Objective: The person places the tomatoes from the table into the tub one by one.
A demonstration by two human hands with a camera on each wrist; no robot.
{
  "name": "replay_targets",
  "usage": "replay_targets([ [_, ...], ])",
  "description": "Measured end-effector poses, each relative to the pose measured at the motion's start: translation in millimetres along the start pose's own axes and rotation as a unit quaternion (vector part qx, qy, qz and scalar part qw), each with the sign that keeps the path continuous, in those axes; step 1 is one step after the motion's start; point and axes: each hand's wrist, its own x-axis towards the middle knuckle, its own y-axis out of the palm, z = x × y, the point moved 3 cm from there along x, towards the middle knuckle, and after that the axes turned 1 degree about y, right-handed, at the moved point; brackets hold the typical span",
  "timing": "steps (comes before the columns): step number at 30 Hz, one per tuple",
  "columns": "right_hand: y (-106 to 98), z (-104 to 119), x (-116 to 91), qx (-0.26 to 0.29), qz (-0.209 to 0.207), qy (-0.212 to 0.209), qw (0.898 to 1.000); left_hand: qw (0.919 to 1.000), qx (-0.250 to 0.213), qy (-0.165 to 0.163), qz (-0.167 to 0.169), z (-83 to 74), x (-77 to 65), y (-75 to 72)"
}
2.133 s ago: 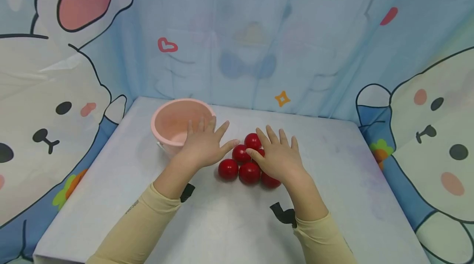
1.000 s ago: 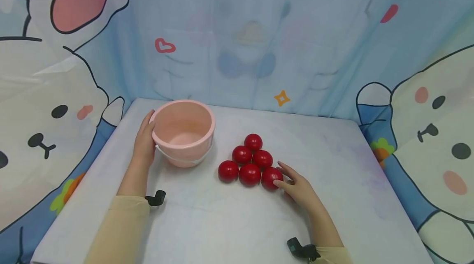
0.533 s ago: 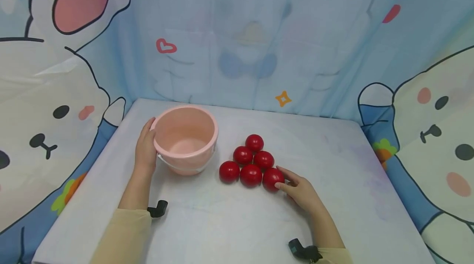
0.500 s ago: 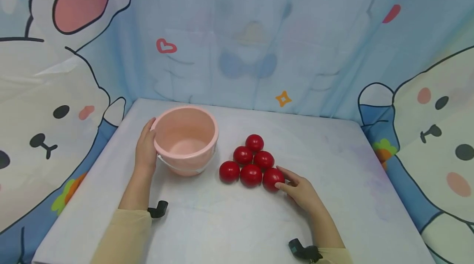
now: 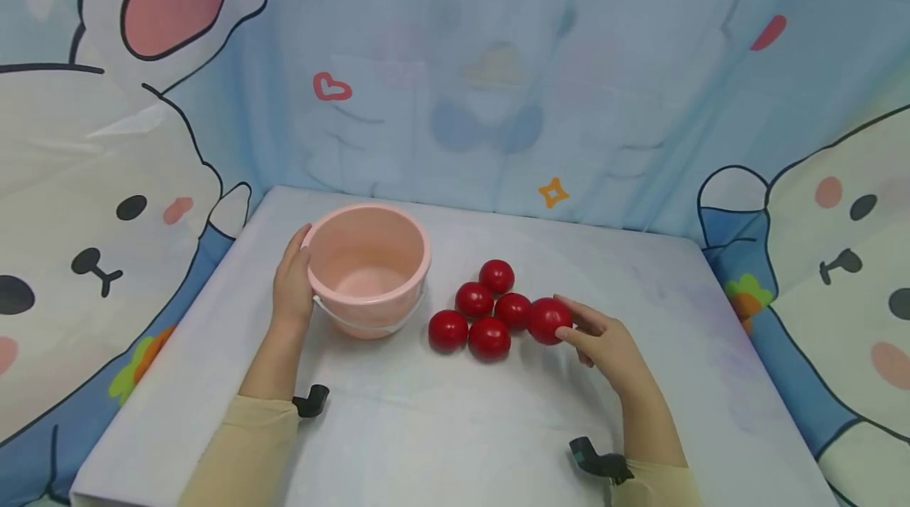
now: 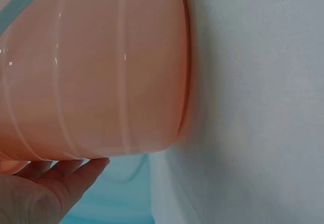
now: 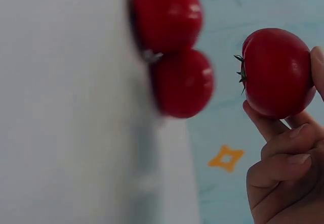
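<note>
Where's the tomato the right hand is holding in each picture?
Head: right of the middle, the held tomato sits at the right hand's fingertips.
Left wrist: not in it.
Right wrist: on the right, above the middle, green stem facing left.
Shared landmark: the orange star, in the head and right wrist views only.

Evenly bright in the head view, with soft shadows on the table [image 5: 426,428] and pale sheen on the curtain [image 5: 128,125] at left. Dimmer in both wrist views, with glints on the bucket [image 6: 91,82]. Blurred at centre of the right wrist view, crisper on the tomato [image 7: 278,75] at right.
</note>
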Motion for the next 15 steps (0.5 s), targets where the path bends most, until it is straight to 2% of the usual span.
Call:
replay_targets([
  [4, -7.9, 49.2, 20.3, 0.008, 0.005, -0.071, 0.997, 1.0000, -0.003, 0.001, 0.000, 0.8, 0.3, -3.3],
  [8, -5.3, 104.1, 46.2, 0.026, 0.036, -0.135, 0.990, 1.0000, -0.004, 0.004, -0.001, 2.9, 0.5, -4.5],
  [10, -0.1, 131.5, 59.4, 0.032, 0.057, -0.142, 0.988, 0.9999, -0.007, 0.008, -0.002, 3.6, 0.5, -4.1],
  [15, 22.4, 192.1, 90.2, 0.027, 0.117, -0.129, 0.984, 0.9997, -0.010, 0.022, -0.004, 3.3, 1.1, -0.6],
])
